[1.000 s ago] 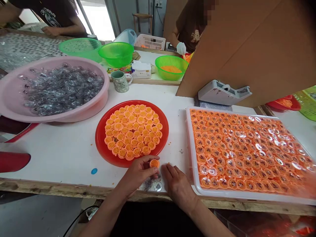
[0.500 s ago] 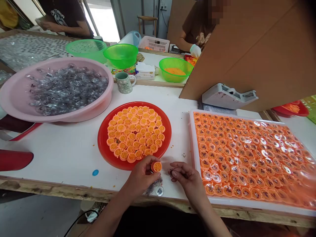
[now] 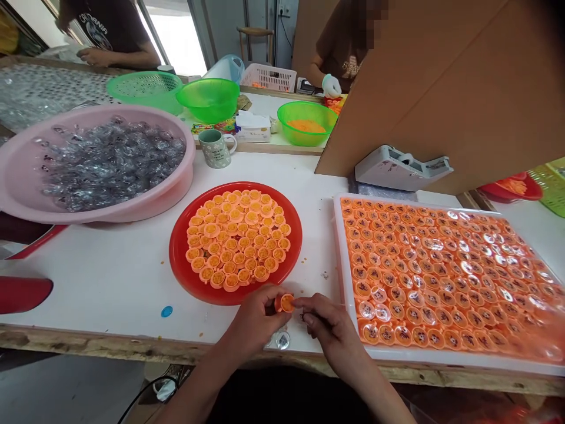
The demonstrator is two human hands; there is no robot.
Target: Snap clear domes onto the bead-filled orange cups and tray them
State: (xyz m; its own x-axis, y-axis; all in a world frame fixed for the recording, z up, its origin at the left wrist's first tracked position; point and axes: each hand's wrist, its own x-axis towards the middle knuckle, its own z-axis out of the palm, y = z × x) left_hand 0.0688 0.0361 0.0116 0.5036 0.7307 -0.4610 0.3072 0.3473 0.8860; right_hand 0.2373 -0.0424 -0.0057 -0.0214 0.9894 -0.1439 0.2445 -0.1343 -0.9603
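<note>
My left hand (image 3: 260, 315) is closed around a small orange toy cup (image 3: 286, 303) with orange bits inside, its opening tilted toward my right hand. The index fingertip of my right hand (image 3: 329, 324) touches the cup's rim, or comes very near it. Between that hand's thumb and curled fingers a small dark piece (image 3: 303, 317) shows, mostly hidden. Below my left hand, a small clear plastic disc (image 3: 283, 340) lies on the table near its front edge. Just beyond my hands stands a round red tray (image 3: 180, 271), covered with similar orange cups (image 3: 238, 258).
On the right, a white tray (image 3: 342, 265) holds rows of orange cups with dark figures under shiny film. A pink basin (image 3: 176, 194) of clear-and-dark pieces, a mug (image 3: 215, 148), a tape dispenser (image 3: 397, 168) and a cardboard panel (image 3: 432, 88) surround the work area. Two people work opposite.
My right hand has moved left and its index finger has stretched out to the orange cup's rim. My left hand has turned the cup toward it. The view has shifted slightly.
</note>
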